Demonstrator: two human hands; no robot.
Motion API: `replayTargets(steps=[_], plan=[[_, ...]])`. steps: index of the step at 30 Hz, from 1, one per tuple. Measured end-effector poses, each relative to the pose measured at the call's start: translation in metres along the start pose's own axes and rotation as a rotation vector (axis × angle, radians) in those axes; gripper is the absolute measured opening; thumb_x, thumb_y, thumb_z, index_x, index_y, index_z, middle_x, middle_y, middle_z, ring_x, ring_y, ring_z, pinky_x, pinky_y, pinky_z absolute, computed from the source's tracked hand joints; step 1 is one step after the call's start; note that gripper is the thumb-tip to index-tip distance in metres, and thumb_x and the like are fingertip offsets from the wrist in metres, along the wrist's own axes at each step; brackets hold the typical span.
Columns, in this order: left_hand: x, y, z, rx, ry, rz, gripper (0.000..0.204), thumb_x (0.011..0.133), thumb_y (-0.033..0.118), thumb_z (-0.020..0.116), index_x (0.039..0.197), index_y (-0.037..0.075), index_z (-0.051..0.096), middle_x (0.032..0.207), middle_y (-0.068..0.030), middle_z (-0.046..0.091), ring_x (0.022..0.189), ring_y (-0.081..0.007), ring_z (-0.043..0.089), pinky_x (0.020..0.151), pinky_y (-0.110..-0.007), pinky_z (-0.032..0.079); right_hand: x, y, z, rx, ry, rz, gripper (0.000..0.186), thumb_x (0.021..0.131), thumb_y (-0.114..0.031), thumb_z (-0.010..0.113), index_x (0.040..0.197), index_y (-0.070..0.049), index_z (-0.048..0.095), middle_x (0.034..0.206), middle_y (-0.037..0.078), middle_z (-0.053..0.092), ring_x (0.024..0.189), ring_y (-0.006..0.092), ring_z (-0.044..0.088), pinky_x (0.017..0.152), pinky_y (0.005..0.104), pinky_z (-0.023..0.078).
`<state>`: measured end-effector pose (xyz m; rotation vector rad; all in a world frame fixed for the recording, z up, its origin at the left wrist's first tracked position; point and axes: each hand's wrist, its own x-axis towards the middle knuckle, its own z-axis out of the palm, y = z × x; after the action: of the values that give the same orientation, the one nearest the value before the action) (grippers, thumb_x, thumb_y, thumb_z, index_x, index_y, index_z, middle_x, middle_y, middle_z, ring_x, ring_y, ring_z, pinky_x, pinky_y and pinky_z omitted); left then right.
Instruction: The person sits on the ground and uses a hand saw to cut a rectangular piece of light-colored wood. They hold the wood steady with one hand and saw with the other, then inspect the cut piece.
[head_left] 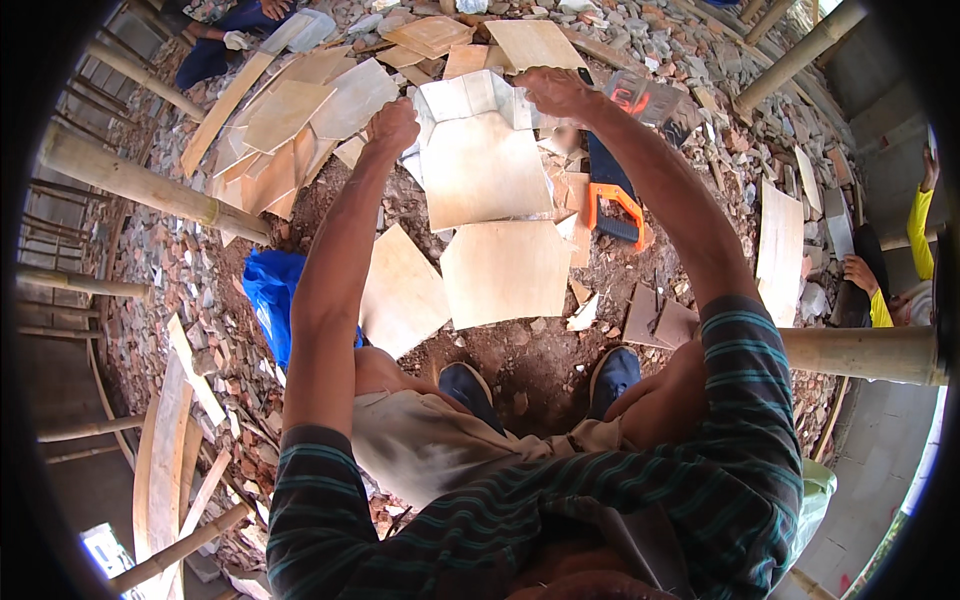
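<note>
My left hand [394,126] is closed at the left edge of a pale, creased sheet [455,98]. My right hand [556,93] has its fingers curled at the sheet's upper right corner; a small dark tip shows beside it. Both arms reach far forward, and the sheet spans the gap between them. Just below it lies a bright, thin plywood piece [485,175]. Nearer to me is another plywood piece [505,272], with a tilted one [402,290] on its left. A handsaw [615,205] with a dark blade and orange-black handle rests below my right forearm.
Cut plywood pieces [290,115] are heaped at the left over brick rubble [190,290]. A blue bag [272,300] lies by my left arm. Bamboo poles [150,180] cross at both sides. Other people sit at the upper left [225,35] and far right, one in a yellow sleeve [919,235].
</note>
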<state>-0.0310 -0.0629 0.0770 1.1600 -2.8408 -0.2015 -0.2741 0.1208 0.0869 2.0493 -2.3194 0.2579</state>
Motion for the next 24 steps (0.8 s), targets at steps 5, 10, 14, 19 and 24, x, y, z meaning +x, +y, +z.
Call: replayTargets(steps=[5,10,14,19,24], plan=[[-0.004,0.003,-0.001,-0.009,0.015,-0.011,0.029,0.092,0.027,0.057,0.11,0.005,0.063,0.107,-0.0233,0.067,0.102,-0.0403,0.064,0.088,-0.05,0.051,-0.003,-0.014,-0.006,-0.053,-0.025,-0.001,0.029,0.087,-0.009,0.059,0.116,-0.009,0.061,0.109,0.013,0.066,0.104,0.0321,0.064,0.087,0.0456,0.052],[-0.007,0.007,-0.002,0.002,0.007,-0.048,0.03,0.093,0.028,0.056,0.113,0.006,0.062,0.109,-0.0223,0.066,0.103,-0.0401,0.064,0.089,-0.05,0.05,-0.007,-0.023,-0.013,-0.09,-0.069,0.062,0.032,0.087,-0.006,0.057,0.118,-0.01,0.059,0.113,0.013,0.064,0.108,0.0314,0.063,0.087,0.0457,0.051],[-0.007,0.007,-0.001,0.006,0.02,-0.055,0.03,0.094,0.028,0.055,0.113,0.006,0.062,0.108,-0.0222,0.066,0.104,-0.0398,0.064,0.089,-0.05,0.05,-0.01,-0.024,-0.015,-0.067,-0.057,0.053,0.035,0.087,-0.005,0.056,0.121,-0.011,0.058,0.115,0.014,0.063,0.109,0.0316,0.062,0.088,0.0462,0.05],[-0.008,0.009,0.002,0.006,0.031,-0.039,0.03,0.096,0.028,0.052,0.113,0.006,0.062,0.106,-0.0227,0.067,0.103,-0.0401,0.064,0.089,-0.05,0.05,-0.01,-0.02,-0.011,-0.055,-0.042,0.059,0.036,0.087,-0.005,0.056,0.122,-0.011,0.058,0.116,0.013,0.063,0.108,0.0312,0.062,0.089,0.0457,0.05],[-0.013,0.009,0.0,-0.009,0.06,-0.018,0.029,0.093,0.024,0.055,0.112,0.003,0.059,0.109,-0.0236,0.067,0.102,-0.0391,0.065,0.089,-0.048,0.051,-0.013,-0.014,-0.006,-0.054,-0.046,0.001,0.033,0.087,-0.006,0.056,0.119,-0.01,0.059,0.111,0.013,0.065,0.106,0.031,0.063,0.088,0.0445,0.051]])
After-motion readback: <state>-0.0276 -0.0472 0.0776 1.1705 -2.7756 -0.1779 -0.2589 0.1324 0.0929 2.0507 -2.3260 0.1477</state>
